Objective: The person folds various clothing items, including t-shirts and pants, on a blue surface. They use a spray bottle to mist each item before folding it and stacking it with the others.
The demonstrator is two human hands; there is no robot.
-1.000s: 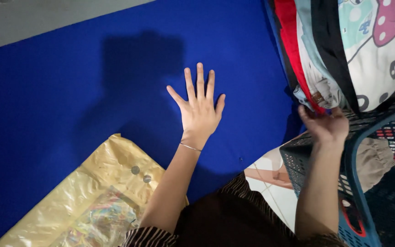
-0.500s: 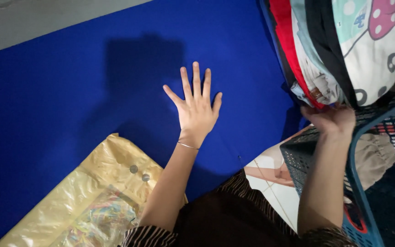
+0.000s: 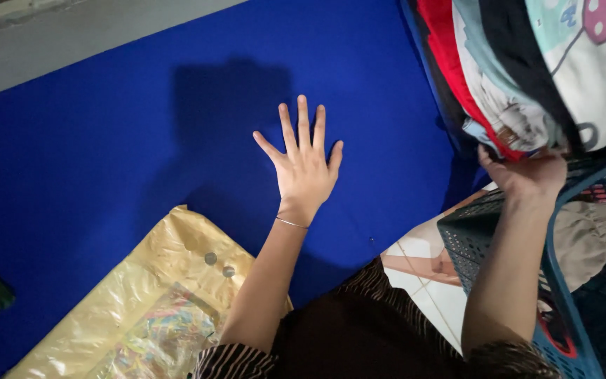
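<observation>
My left hand (image 3: 306, 165) lies flat, fingers spread, on a blue mat (image 3: 106, 140), holding nothing; a thin bracelet circles the wrist. My right hand (image 3: 527, 175) is closed on the underside of a pile of folded clothes (image 3: 527, 70) at the upper right: red, light blue, black and white printed fabrics. The pile sits above a blue plastic laundry basket (image 3: 562, 309). How many garments the hand grips is hidden by the pile.
A yellow translucent plastic bag (image 3: 142, 316) with colourful contents lies on the mat at lower left. A beige cloth (image 3: 587, 235) hangs in the basket. White floor tile (image 3: 422, 281) shows by my knee, grey floor (image 3: 71, 35) beyond the mat.
My right hand has risen slightly with the clothes pile, which now sits a bit higher and nearer the camera. My left hand stays flat on the mat.
</observation>
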